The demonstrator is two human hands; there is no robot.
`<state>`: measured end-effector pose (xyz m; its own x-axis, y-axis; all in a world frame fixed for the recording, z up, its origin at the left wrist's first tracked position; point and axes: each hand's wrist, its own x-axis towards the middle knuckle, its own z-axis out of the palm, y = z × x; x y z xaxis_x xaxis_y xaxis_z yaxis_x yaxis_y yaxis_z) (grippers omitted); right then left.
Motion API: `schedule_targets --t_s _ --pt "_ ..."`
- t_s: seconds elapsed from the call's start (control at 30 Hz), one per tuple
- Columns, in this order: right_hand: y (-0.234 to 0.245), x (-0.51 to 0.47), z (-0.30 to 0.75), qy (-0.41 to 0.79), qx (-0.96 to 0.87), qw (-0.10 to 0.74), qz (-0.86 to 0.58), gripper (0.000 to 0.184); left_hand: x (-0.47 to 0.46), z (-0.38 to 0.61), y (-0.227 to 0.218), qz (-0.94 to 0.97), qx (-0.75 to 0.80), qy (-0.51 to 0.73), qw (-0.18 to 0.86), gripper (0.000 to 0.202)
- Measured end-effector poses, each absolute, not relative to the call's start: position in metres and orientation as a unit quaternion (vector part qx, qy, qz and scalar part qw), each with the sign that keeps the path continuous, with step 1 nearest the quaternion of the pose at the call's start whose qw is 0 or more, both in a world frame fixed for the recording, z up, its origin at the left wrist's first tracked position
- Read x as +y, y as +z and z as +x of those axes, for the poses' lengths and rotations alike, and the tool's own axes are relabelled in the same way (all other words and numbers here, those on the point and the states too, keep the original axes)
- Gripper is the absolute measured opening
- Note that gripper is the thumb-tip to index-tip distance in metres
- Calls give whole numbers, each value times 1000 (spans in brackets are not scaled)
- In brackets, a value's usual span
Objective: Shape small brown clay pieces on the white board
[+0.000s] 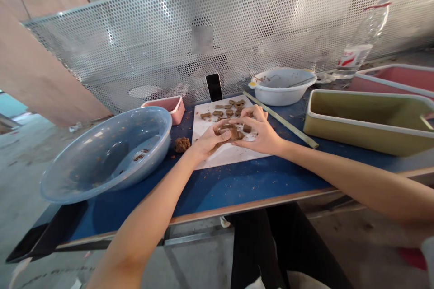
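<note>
Both hands meet over a white board [233,153] on the blue table. My left hand [209,140] and my right hand [259,133] pinch a brown lump of clay [233,132] between their fingertips, just above the board. Several small brown clay shapes [228,109] lie on the far part of the board. A loose clump of brown clay [182,144] sits on the table just left of the board.
A large translucent blue basin [108,153] stands at the left, a small pink box [169,106] behind it. A phone [214,86] leans on the perforated metal screen. A white bowl [281,86], a long stick [281,119], a yellow-green tray [369,119], a pink tray [400,76] and a plastic bottle [362,40] are at the right.
</note>
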<state>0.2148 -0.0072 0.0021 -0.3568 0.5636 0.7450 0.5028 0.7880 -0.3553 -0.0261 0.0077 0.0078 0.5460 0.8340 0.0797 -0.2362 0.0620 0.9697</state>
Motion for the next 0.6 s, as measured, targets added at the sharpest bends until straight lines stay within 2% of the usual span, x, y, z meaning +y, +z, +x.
schedule_targets --t_s 0.2,0.33,0.47,0.6 --pt "3 -7 214 22 -826 467 -316 34 7 -26 10 563 264 391 679 87" --pt "2 -6 215 12 -823 480 -303 33 5 -24 13 565 263 399 672 77" --pt "0 -5 216 10 -827 466 -314 30 4 -25 14 561 260 400 677 79" --pt "1 -4 216 8 -839 437 -324 41 6 -27 13 551 266 404 680 82"
